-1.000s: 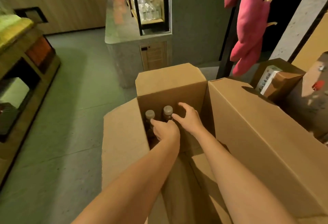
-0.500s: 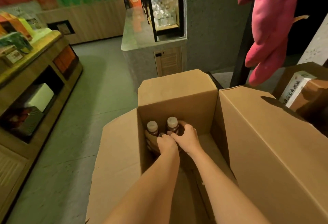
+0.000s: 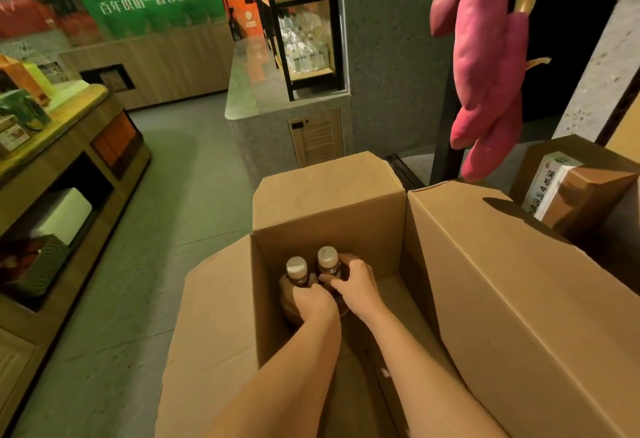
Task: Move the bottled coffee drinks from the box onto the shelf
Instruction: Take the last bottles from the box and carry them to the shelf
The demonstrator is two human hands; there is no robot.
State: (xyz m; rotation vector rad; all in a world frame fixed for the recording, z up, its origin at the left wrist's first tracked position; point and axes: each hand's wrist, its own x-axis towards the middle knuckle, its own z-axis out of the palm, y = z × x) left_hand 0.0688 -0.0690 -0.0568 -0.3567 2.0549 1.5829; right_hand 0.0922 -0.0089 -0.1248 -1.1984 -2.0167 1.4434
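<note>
Grip, left: the left hand (image 3: 313,302) is curled round the left bottle (image 3: 296,269), below its neck.
Grip, right: the right hand (image 3: 358,283) is curled round the right bottle (image 3: 327,259) at its shoulder.
Place: both bottles are held upright, side by side, in the far left corner of the box (image 3: 329,222).
Risk: the bottles could be knocked together or caught on the box wall if they are lifted close together.
Count: two bottles, two hands and one open box are counted. Whether more bottles lie under the arms cannot be told.
</note>
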